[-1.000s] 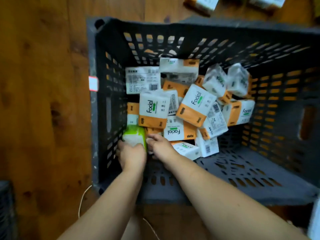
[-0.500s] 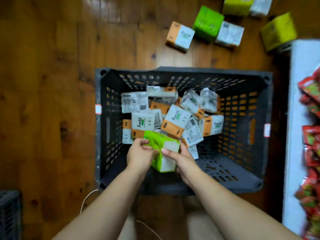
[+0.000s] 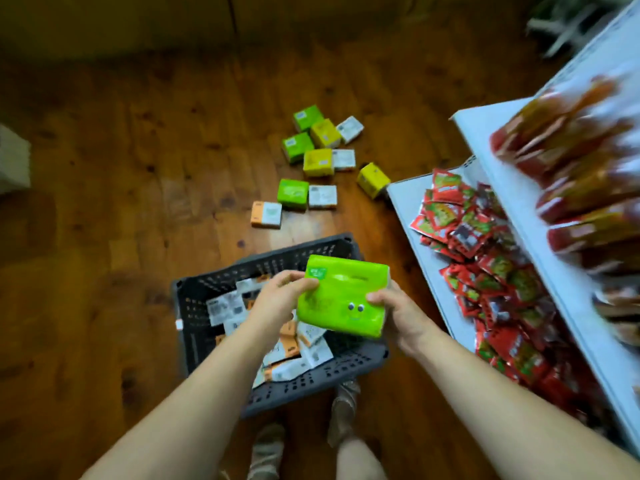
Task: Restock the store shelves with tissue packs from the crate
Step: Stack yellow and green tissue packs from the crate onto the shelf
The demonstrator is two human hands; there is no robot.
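Both hands hold the bright green plastic-wrapped tissue pack: left hand pinches its upper-left corner, right hand cups its right end. Likely light, soft, slippery; support opposite ends.

you hold a bright green tissue pack in both hands: your left hand pinches its left edge, your right hand cups its lower right corner. directly beneath the grip sits the dark crate, with orange-and-white packs inside. beyond the grip, loose green, yellow and white packs lie on the wooden floor. right of the grip, a white shelf carries red packets.
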